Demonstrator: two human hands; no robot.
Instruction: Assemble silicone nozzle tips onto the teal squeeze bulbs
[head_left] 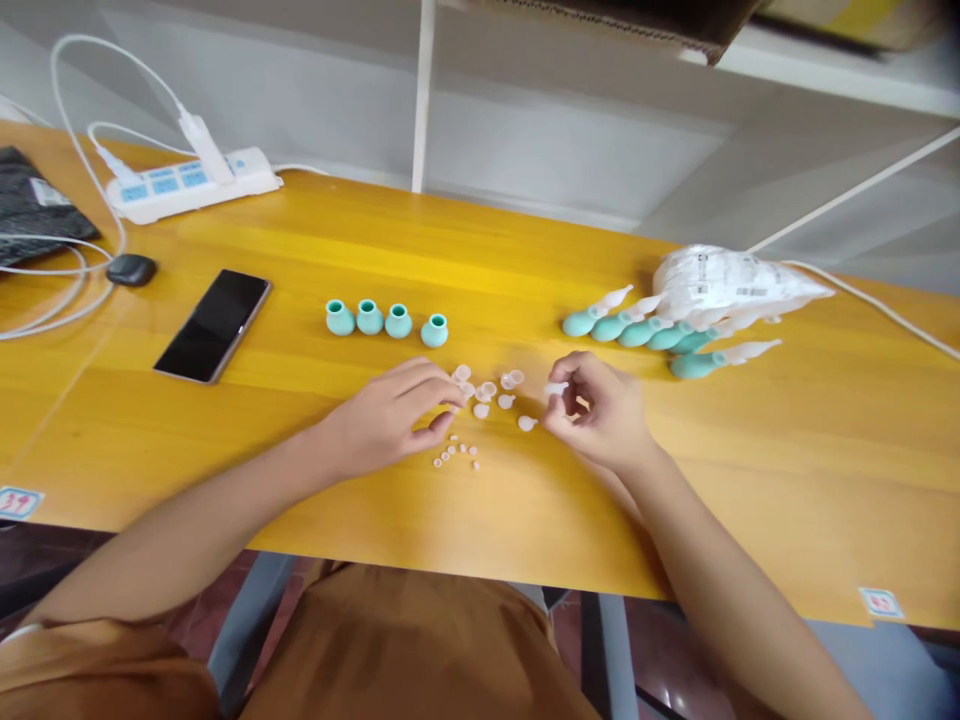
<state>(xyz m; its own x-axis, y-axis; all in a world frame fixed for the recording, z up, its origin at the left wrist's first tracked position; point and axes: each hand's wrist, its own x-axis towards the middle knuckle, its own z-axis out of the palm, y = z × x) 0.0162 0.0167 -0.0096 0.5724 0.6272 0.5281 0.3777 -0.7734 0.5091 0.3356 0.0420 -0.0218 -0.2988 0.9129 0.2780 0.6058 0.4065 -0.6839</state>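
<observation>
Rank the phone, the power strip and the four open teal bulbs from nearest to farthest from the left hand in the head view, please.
From the left hand:
1. Four open teal bulbs, just beyond it.
2. Phone, off to its left.
3. Power strip, at the back left.

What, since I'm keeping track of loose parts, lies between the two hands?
In the head view, several small translucent pieces lie on the table between the left hand and right hand.

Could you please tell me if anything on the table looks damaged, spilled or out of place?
No damage or spill is visible. Only slightly odd: one open bulb stands apart from the other three, breaking their even spacing. The caps lie loosely scattered.
</observation>
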